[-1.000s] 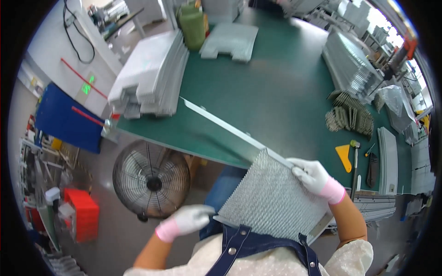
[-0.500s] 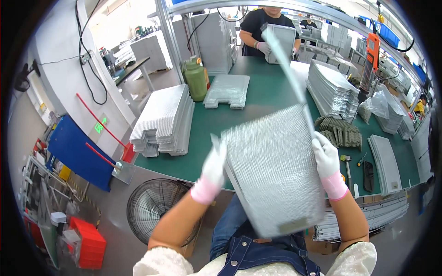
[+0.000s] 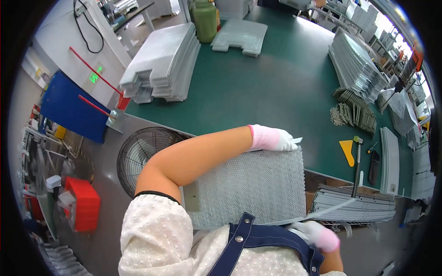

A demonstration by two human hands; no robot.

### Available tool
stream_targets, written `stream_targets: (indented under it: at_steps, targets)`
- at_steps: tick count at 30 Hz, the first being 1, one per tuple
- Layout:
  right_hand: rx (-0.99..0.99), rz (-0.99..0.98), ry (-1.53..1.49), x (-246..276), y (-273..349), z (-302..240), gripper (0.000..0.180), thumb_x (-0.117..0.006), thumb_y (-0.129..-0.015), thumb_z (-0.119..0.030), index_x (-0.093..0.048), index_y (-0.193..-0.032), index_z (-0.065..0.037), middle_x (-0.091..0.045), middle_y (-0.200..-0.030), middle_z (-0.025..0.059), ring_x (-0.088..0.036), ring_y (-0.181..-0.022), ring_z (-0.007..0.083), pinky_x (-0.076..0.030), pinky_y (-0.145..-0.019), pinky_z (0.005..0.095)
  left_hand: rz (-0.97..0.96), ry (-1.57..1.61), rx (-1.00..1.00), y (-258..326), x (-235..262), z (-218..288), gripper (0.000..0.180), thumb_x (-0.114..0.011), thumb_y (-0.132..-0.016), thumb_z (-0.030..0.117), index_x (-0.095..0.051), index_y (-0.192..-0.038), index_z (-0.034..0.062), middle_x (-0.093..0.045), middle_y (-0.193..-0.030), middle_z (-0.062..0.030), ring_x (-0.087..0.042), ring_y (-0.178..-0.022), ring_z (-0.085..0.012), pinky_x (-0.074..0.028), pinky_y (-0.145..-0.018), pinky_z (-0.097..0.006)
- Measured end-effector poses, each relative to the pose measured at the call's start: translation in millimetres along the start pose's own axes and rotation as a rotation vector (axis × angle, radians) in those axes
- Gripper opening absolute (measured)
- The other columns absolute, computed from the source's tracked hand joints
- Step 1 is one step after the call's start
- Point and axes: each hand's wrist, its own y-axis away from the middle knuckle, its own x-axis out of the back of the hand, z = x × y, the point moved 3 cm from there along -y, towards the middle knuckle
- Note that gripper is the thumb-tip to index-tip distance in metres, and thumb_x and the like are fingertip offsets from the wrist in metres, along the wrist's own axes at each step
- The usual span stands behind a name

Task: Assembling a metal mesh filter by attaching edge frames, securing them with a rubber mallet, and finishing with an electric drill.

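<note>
A silver mesh panel (image 3: 248,188) lies flat before my body, at the table's near edge. My left hand (image 3: 276,139), in a white glove with a pink cuff, reaches across above it. Its fingers are closed at the panel's far right corner, on a pale edge strip (image 3: 298,140) whose tip pokes out past them. From the near right corner a long, thin white strip (image 3: 332,209) juts out to the right. My right hand (image 3: 317,235), gloved alike, is beside that corner, close to my body. Blur and the apron partly hide its fingers.
On the green table (image 3: 258,96) stand a tall stack of notched mesh panels (image 3: 159,57), a flat notched piece (image 3: 241,37) and a green jug (image 3: 205,23). To the right are more panels (image 3: 354,64), a hammer (image 3: 358,152) and a yellow scraper (image 3: 347,152). A floor fan (image 3: 138,156) stands left.
The panel has turned and come down flat against my body. My left hand has gone across to its far right corner; my right hand has drawn back near my body. The view has tilted down.
</note>
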Motion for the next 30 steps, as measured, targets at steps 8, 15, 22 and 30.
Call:
stream_targets:
  at_steps: [8, 15, 22, 30]
  targets:
    - [0.423, 0.825, 0.569, 134.8, -73.8, -76.4, 0.034, -0.050, -0.088, -0.010, -0.053, -0.121, 0.000, -0.058, -0.113, 0.0211, -0.055, -0.106, 0.0323, -0.039, -0.095, 0.0355, -0.086, -0.012, -0.186, -16.8, -17.6, 56.4, 0.052, -0.047, -0.089, 0.045, -0.056, -0.117, 0.0027, -0.059, -0.113, -0.0186, -0.053, -0.110, -0.0295, -0.039, -0.096, -0.035]
    - [0.168, 0.286, -0.061, 145.1, -81.6, -38.7, 0.029, -0.049, -0.092, -0.019, -0.063, -0.107, 0.002, -0.067, -0.094, 0.0159, -0.063, -0.085, 0.0228, -0.047, -0.082, 0.0310, 0.013, -0.001, 0.290, 140.8, 36.3, -1.4, 0.051, -0.069, -0.075, 0.040, -0.059, -0.104, -0.0014, -0.064, -0.084, -0.0128, -0.061, -0.079, -0.0210, -0.047, -0.073, -0.031]
    - [0.230, 0.126, 0.193, 132.1, -123.7, -101.2, 0.031, -0.054, -0.086, -0.013, -0.061, -0.113, 0.000, -0.066, -0.086, 0.0195, -0.063, -0.073, 0.0220, -0.049, -0.073, 0.0296, 0.112, 0.081, 0.381, 148.3, 36.9, 10.0, 0.033, -0.063, -0.084, 0.028, -0.062, -0.096, -0.0026, -0.059, -0.067, -0.0068, -0.057, -0.063, -0.0148, -0.046, -0.061, -0.030]
    - [0.204, 0.147, 0.182, 116.4, -126.6, -94.4, 0.030, -0.053, -0.089, -0.014, -0.060, -0.115, -0.001, -0.066, -0.087, 0.0198, -0.064, -0.075, 0.0218, -0.049, -0.075, 0.0301, 0.008, 0.065, 0.437, 145.2, 40.1, 4.7, 0.028, -0.065, -0.079, 0.023, -0.064, -0.092, -0.0012, -0.060, -0.068, -0.0055, -0.055, -0.064, -0.0116, -0.044, -0.060, -0.026]
